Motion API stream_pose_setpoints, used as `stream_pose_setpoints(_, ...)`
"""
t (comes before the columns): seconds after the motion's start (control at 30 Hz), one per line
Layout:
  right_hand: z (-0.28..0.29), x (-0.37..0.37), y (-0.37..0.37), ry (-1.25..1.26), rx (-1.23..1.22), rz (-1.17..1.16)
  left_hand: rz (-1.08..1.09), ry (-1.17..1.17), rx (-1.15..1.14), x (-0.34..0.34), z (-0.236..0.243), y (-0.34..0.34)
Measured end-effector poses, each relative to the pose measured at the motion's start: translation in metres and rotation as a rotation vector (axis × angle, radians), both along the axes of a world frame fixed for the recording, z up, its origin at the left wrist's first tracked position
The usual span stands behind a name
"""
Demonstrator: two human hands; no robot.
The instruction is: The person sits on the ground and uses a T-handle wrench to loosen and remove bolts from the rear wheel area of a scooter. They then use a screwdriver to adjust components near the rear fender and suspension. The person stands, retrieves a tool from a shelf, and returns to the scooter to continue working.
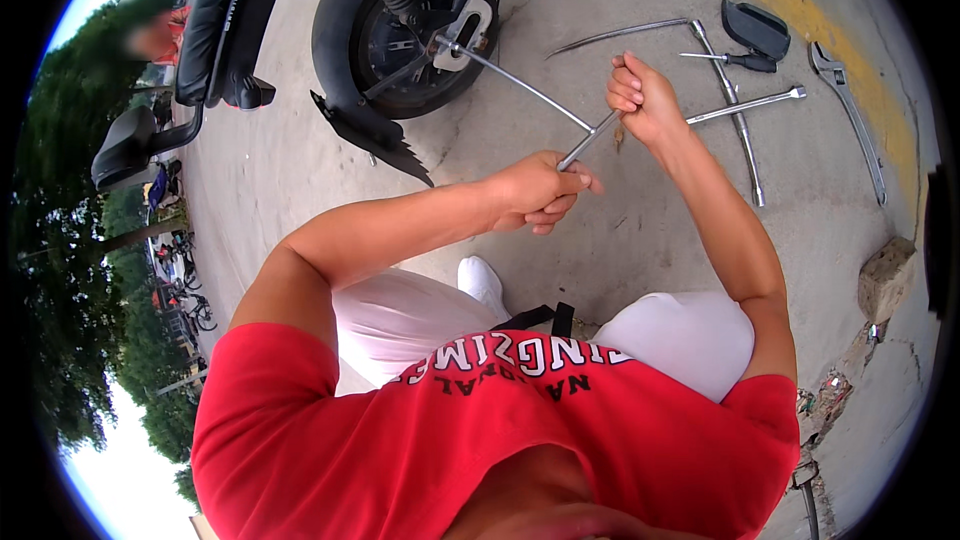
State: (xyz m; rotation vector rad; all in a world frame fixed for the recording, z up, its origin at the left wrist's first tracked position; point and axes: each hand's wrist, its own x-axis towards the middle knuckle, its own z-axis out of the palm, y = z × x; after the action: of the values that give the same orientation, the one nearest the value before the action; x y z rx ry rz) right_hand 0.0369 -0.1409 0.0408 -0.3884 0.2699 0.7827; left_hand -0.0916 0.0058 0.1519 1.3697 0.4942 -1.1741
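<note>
A red cloth shirt (350, 450) is draping; left hand (545, 195) and right hand (643, 98) are gripping a shiny T-shaped metal wrench (530, 92).

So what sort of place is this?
Outdoors, probably a roadside or parking area: there's concrete ground, with trees and what look like parked bikes in the background.
</note>
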Motion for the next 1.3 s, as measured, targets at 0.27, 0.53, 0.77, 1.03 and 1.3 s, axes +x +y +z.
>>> stream_pose_setpoints(0.27,0.099,-0.092,0.039,-2.031,-0.754,0.218,0.301,-1.071,0.203,0.051,-0.131,-0.069)
stream_pose_setpoints(0.53,0.069,-0.016,-0.021,-1.246,-1.042,-0.4,0.198,-1.561,0.486,0.08,-0.136,-0.051)
stream_pose_setpoints(0.77,-0.018,-0.003,0.009,0.059,-0.054,0.066,-0.077,-1.502,0.484,0.061,-0.108,-0.013)
stream_pose_setpoints(1.03,-0.013,0.006,0.0,0.099,0.165,0.078,0.452,0.153,-0.563,-0.003,0.016,0.001)
stream_pose_setpoints(1.3,0.113,-0.045,0.034,-1.399,-0.563,0.13,0.0,-0.671,0.113,0.003,-0.101,-0.025)
